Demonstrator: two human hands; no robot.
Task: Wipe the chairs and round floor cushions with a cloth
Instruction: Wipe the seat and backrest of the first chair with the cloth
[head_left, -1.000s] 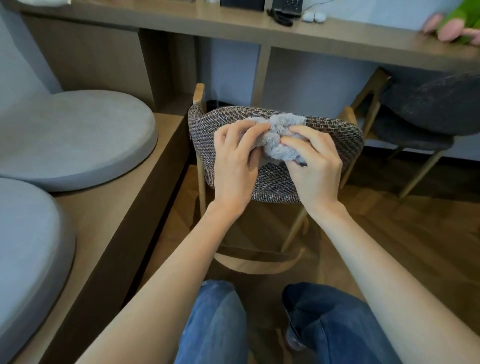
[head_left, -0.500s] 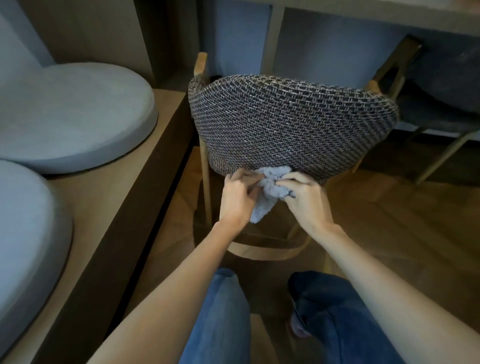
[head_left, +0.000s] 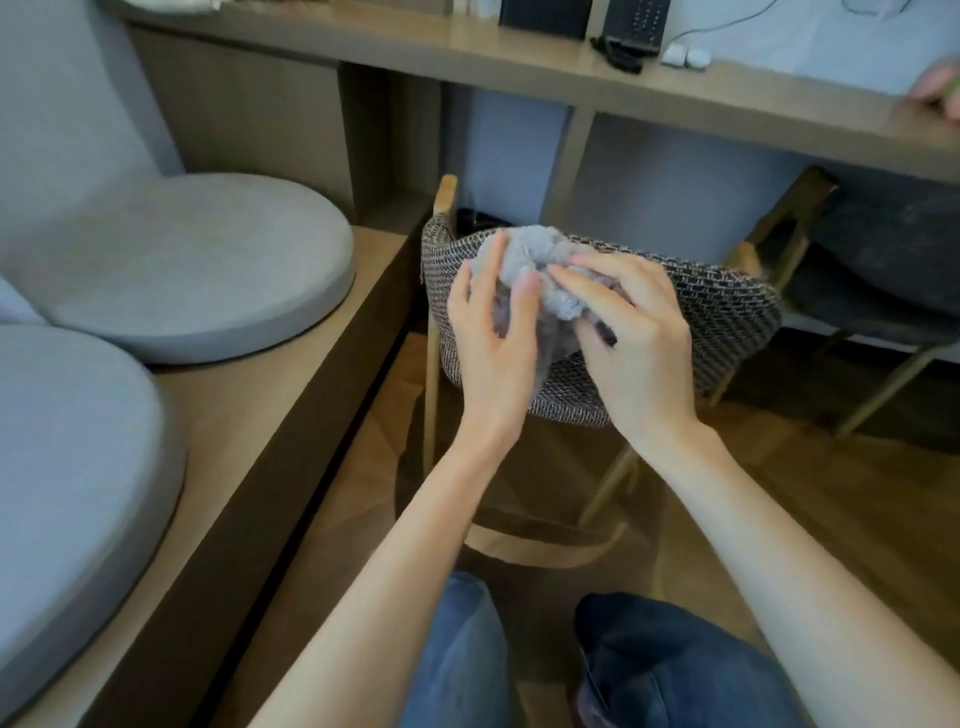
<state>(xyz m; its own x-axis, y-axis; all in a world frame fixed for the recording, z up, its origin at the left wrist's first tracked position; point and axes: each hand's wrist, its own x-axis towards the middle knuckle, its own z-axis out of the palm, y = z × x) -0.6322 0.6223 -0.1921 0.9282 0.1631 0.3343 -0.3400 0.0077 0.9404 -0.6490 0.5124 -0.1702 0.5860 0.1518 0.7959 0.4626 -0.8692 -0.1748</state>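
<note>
- The cloth sits bunched up on the top edge of the chair back.
- The right hand grips it tight, likely to rub.
- The left hand lies on it with straight fingers, likely to steady it.

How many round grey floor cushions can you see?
2. One round grey floor cushion lies farther back on the raised wooden platform; the other lies nearer, cut off at the left edge. More may be hidden.
</note>
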